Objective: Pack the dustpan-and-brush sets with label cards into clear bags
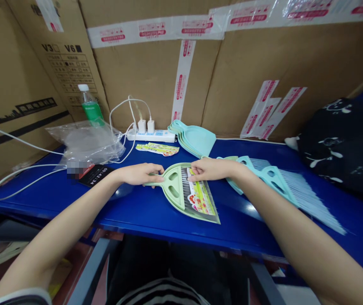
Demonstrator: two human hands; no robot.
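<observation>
A pale green dustpan (168, 204) lies at the table's middle, its handle to the left. Nested in it is a matching green hand brush (174, 191) with dark bristles. My left hand (141, 174) is closed around the handle end. Over the bristles rests a yellow printed label card (204, 199) with red and white pictures. The fingers of my right hand (203, 169) pinch the card's upper end. Several blue dustpans (198, 140) are stacked behind. Blue brushes (276, 180) with light blue bristles lie to the right, partly behind my right forearm.
More label cards (157, 148) lie before a white power strip (159, 136) with cables. At the left are a clear plastic bag (89, 142), a green-labelled bottle (91, 108) and a phone (97, 174). Cardboard (149, 76) walls the back; a black patterned cloth item (343, 148) sits right.
</observation>
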